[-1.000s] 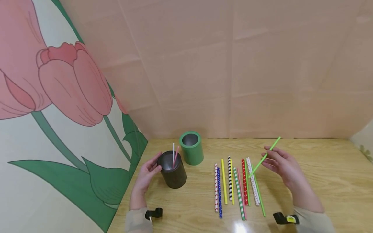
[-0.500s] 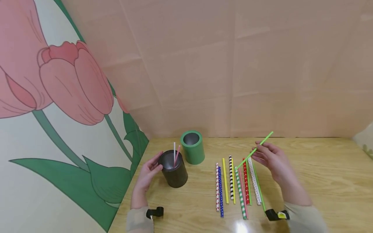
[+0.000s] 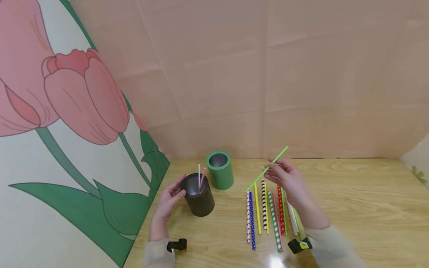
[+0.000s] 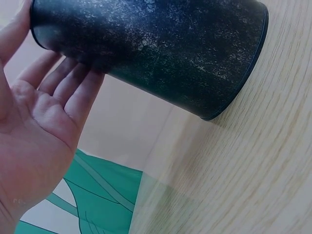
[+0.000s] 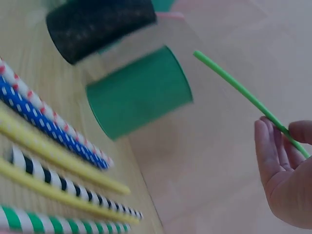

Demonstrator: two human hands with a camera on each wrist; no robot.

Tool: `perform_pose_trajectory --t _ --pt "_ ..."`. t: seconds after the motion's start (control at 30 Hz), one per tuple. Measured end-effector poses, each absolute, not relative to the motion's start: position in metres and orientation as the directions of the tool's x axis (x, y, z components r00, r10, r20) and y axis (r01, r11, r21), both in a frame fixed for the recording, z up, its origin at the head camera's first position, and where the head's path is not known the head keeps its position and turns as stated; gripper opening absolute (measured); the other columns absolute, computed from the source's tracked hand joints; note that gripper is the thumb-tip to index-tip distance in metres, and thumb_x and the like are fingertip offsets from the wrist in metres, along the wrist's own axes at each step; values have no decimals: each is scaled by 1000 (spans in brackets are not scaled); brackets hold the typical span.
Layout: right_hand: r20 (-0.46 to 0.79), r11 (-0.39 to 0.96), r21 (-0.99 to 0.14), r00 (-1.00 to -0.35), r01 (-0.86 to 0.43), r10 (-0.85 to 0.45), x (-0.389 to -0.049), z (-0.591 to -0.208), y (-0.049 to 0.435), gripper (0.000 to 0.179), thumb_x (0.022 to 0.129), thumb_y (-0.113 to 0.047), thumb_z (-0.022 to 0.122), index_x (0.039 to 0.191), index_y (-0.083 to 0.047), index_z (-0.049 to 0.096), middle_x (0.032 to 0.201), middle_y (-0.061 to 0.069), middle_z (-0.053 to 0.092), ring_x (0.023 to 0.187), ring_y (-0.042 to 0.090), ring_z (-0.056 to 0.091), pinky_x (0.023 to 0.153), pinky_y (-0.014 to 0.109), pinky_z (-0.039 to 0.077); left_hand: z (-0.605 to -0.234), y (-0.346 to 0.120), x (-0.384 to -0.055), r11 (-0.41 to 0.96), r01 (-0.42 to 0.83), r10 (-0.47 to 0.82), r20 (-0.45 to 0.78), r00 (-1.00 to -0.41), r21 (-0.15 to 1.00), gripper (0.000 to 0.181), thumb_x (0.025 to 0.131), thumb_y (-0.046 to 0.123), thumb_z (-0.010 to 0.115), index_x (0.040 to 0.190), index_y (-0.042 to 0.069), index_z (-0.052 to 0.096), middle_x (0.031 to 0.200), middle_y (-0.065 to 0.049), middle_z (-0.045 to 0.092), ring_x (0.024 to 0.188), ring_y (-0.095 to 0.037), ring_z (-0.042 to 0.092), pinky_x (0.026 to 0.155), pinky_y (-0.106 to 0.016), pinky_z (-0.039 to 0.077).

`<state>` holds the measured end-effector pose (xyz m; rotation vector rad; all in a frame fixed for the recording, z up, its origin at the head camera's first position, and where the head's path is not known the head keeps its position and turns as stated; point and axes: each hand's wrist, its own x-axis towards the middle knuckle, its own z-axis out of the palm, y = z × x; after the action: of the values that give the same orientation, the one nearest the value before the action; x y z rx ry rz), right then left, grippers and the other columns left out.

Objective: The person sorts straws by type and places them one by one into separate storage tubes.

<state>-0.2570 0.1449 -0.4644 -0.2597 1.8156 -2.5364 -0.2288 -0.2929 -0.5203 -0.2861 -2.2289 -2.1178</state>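
Observation:
My left hand point(image 3: 167, 199) grips the upper side of a black cylindrical cup point(image 3: 203, 203), thumb and fingers at its rim. The cup stands on the wooden table, and a white straw point(image 3: 199, 172) and a pink straw point(image 3: 203, 175) poke out of it. In the left wrist view, fingers point(image 4: 83, 97) reach behind the cup's wall. Between thumb and fingertips, my right hand point(image 3: 288, 180) pinches a plain light green straw point(image 3: 258, 179), tilted, its lower end pointing left. That straw is above the row of straws; the right wrist view shows it in front of the green cup.
A green cup point(image 3: 222, 179) stands behind and right of the black one. Side by side lie several straws, among them a blue dotted straw point(image 3: 253, 223), a yellow straw point(image 3: 257, 212) and a green-striped straw point(image 3: 275, 225). A peach backdrop point(image 3: 301, 93) rises behind the table.
My right hand has moved left over the row of straws, carrying the light green straw toward the cups. The left hand and the black cup have stayed in place.

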Motion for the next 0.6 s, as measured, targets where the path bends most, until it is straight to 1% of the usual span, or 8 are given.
perform_pose_trajectory --t 0.13,0.33,0.4,0.53,0.6 --pt "120 -351 -933 -989 -84 -82 -256 -460 115 22 110 -13 64 128 -1 63 102 1 77 94 14 76 92 34 60 -521 -293 -229 38 178 99 173 -980 983 59 103 0 66 159 -2 47 163 -23 45 134 -4 57 103 -24 51" --pt "133 -421 -900 -991 -111 -23 -255 -454 71 25 108 -4 63 131 4 61 101 3 76 92 16 76 91 37 62 -520 -293 -230 39 178 102 174 -980 983 60 103 1 68 159 -2 47 163 -22 45 134 -3 57 104 -23 50" --pt "147 -423 -897 -989 -126 -17 -254 -452 57 26 107 -4 64 132 5 61 102 6 76 92 16 76 90 37 62 -520 -293 -231 41 178 103 174 -979 983 60 103 1 68 159 -2 47 163 -22 44 134 -2 57 104 -23 50" --pt "184 -407 -899 -983 -161 -19 -254 -448 33 27 106 -4 66 130 7 64 108 18 74 92 19 75 90 38 62 -521 -294 -231 35 176 104 172 -980 984 60 103 0 67 159 -3 46 164 -23 44 134 -2 56 104 -23 50" --pt "208 -391 -903 -978 -180 -28 -254 -447 23 26 105 -3 67 129 7 65 109 20 74 93 21 76 89 38 62 -522 -294 -230 32 175 104 171 -980 984 60 103 -1 67 159 -3 46 164 -23 44 134 -2 56 103 -23 51"
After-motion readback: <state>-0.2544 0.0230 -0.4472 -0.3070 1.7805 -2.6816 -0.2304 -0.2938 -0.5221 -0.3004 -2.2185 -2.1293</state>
